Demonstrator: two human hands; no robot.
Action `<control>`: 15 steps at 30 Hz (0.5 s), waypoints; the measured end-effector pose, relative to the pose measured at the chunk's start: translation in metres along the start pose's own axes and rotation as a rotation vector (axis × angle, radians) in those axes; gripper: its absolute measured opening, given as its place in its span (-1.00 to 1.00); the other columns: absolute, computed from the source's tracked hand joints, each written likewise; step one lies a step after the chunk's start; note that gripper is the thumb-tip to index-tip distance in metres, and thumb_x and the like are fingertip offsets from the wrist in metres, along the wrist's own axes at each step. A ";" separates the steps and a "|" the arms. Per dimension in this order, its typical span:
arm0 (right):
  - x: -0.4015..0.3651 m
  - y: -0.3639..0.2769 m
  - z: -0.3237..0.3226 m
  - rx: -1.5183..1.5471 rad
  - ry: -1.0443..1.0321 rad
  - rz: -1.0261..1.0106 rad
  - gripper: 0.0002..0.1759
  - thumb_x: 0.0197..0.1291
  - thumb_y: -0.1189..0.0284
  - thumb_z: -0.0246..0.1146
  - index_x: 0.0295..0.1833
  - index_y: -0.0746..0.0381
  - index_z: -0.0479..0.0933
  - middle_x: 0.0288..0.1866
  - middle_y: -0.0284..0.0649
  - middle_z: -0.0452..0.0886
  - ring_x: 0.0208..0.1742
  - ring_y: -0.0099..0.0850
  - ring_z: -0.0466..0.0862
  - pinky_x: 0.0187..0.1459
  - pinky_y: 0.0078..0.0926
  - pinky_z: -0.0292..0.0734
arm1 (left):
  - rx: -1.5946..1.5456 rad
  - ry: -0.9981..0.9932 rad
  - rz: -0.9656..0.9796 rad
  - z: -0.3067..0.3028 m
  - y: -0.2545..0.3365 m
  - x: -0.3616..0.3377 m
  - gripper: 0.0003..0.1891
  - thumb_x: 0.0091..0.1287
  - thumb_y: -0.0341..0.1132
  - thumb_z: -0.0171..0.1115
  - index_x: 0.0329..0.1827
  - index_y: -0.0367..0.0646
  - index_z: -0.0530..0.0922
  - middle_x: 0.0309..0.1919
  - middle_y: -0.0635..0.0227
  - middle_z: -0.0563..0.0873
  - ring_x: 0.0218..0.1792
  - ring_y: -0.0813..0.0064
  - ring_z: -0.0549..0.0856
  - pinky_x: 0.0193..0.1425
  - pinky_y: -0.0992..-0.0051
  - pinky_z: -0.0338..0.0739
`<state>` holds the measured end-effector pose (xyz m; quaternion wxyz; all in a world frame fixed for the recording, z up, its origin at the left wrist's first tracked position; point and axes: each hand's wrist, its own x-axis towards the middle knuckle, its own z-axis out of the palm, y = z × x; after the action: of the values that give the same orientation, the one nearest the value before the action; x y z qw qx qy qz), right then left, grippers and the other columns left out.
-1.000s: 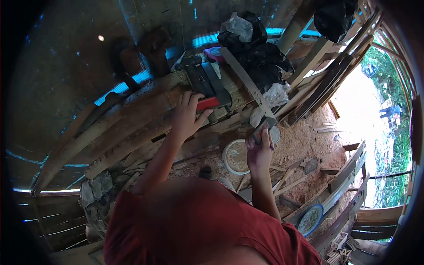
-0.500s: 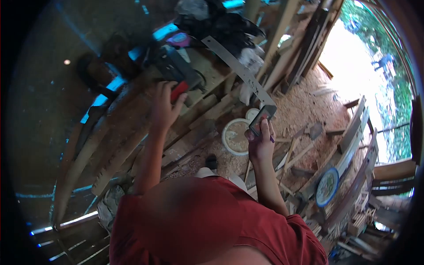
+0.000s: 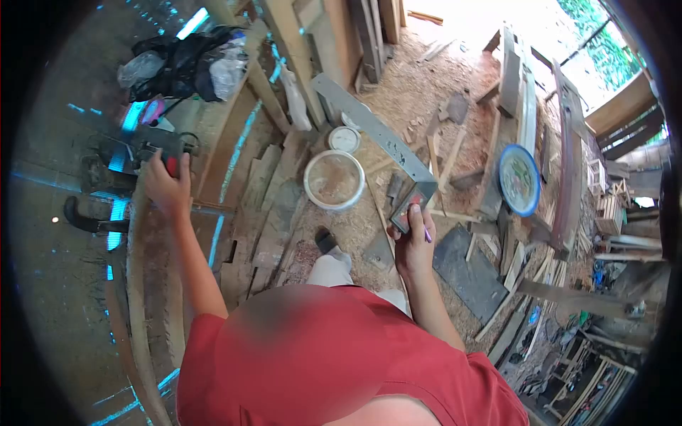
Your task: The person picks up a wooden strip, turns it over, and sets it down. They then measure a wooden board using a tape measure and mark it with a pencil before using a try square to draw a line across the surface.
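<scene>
My left hand (image 3: pixel 169 183) is on a small red object (image 3: pixel 172 166) at the side of a dark tool (image 3: pixel 158 142), with its fingers closed round it. In my right hand (image 3: pixel 415 245) is the dark handle of a metal square (image 3: pixel 383 135), whose long blade points up and to the left. A thin purple pen (image 3: pixel 427 233) shows between the fingers of that same hand.
A white-rimmed round container (image 3: pixel 334 179) and a smaller white lid (image 3: pixel 344 139) are on the floor among shavings. Black and clear plastic bags (image 3: pixel 192 67) lie at upper left. A blue-rimmed round dish (image 3: pixel 519 180) rests at right among timber pieces (image 3: pixel 565 163).
The view has swung, so the surroundings are shifted to the left. My left hand is lower and further left in view, still at the red object. My right hand still holds the square.
</scene>
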<state>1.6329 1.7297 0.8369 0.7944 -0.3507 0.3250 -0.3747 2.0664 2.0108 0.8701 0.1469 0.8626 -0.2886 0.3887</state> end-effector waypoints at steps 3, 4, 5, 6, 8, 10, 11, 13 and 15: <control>-0.027 -0.024 -0.054 -0.035 0.075 -0.007 -0.77 0.75 0.22 0.22 0.20 0.15 0.60 -0.20 -0.43 0.59 -0.28 -0.61 0.57 -0.32 -0.52 0.46 | 0.095 0.046 0.003 -0.015 0.028 -0.004 -0.31 0.50 0.26 0.44 0.32 -0.23 0.70 0.12 -0.02 0.81 0.12 -0.16 0.79 0.19 -0.05 0.64; -0.039 -0.033 -0.074 -0.020 0.097 0.003 -0.76 0.74 0.22 0.22 0.16 0.16 0.62 -0.22 -0.43 0.59 -0.26 -0.62 0.59 -0.32 -0.53 0.46 | 0.089 0.056 -0.016 -0.023 0.051 -0.007 -0.37 0.53 0.17 0.45 0.34 -0.24 0.68 0.17 -0.03 0.80 0.19 -0.16 0.76 0.28 -0.06 0.62; -0.053 -0.041 -0.100 -0.008 0.146 -0.026 -0.76 0.74 0.22 0.22 0.16 0.16 0.62 -0.22 -0.43 0.59 -0.26 -0.62 0.59 -0.32 -0.53 0.46 | 0.042 0.052 0.018 -0.028 0.080 -0.016 -0.37 0.53 0.17 0.45 0.34 -0.24 0.68 0.17 -0.03 0.80 0.19 -0.16 0.76 0.28 -0.06 0.62; -0.067 -0.049 -0.125 -0.061 0.115 -0.063 -0.75 0.73 0.21 0.24 0.17 0.15 0.64 -0.23 -0.45 0.61 -0.30 -0.64 0.59 -0.34 -0.55 0.46 | -0.089 0.079 0.056 -0.040 0.119 -0.025 -0.42 0.56 0.09 0.45 0.35 -0.24 0.67 0.22 -0.04 0.78 0.26 -0.15 0.73 0.36 -0.06 0.58; -0.103 -0.070 -0.161 -0.126 0.146 -0.108 -0.73 0.71 0.18 0.25 0.17 0.14 0.67 -0.29 -0.48 0.63 -0.37 -0.66 0.56 -0.36 -0.58 0.44 | -0.377 0.014 0.108 -0.071 0.210 -0.058 -0.54 0.61 -0.12 0.43 0.39 -0.25 0.65 0.35 -0.01 0.72 0.45 -0.13 0.61 0.58 -0.06 0.43; -0.139 -0.088 -0.215 -0.256 0.217 -0.218 -0.72 0.71 0.17 0.25 0.17 0.15 0.67 -0.29 -0.49 0.62 -0.37 -0.67 0.55 -0.37 -0.58 0.43 | -0.745 -0.226 0.158 -0.116 0.328 -0.104 -0.53 0.59 -0.16 0.42 0.42 -0.24 0.65 0.49 -0.01 0.62 0.57 -0.08 0.52 0.69 -0.05 0.33; -0.159 -0.098 -0.245 -0.403 0.244 -0.290 -0.71 0.72 0.17 0.24 0.16 0.15 0.68 -0.29 -0.49 0.61 -0.37 -0.69 0.53 -0.37 -0.57 0.41 | -0.825 -0.329 0.248 -0.144 0.386 -0.129 -0.49 0.58 -0.11 0.42 0.44 -0.24 0.64 0.54 -0.03 0.58 0.64 -0.07 0.46 0.76 -0.06 0.26; -0.208 -0.125 -0.298 -0.353 0.304 -0.266 -0.67 0.73 0.18 0.21 0.20 0.21 0.70 -0.24 -0.49 0.66 -0.30 -0.71 0.54 -0.31 -0.60 0.42 | -1.054 -0.363 0.581 -0.192 0.491 -0.173 -0.40 0.52 -0.06 0.43 0.49 -0.23 0.60 0.55 -0.02 0.58 0.65 -0.12 0.45 0.74 -0.08 0.27; -0.257 -0.149 -0.344 -0.457 0.403 -0.365 -0.71 0.72 0.25 0.26 0.13 0.27 0.70 -0.19 -0.50 0.66 -0.20 -0.69 0.58 -0.17 -0.58 0.53 | -1.272 -0.494 0.789 -0.233 0.582 -0.220 -0.37 0.48 -0.07 0.45 0.50 -0.23 0.59 0.50 -0.04 0.60 0.59 -0.15 0.50 0.68 -0.08 0.32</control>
<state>1.1791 1.7630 0.8349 0.5351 -0.4906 0.4827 -0.4898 1.4565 1.7465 0.8730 0.3951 0.5084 -0.7645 -0.0307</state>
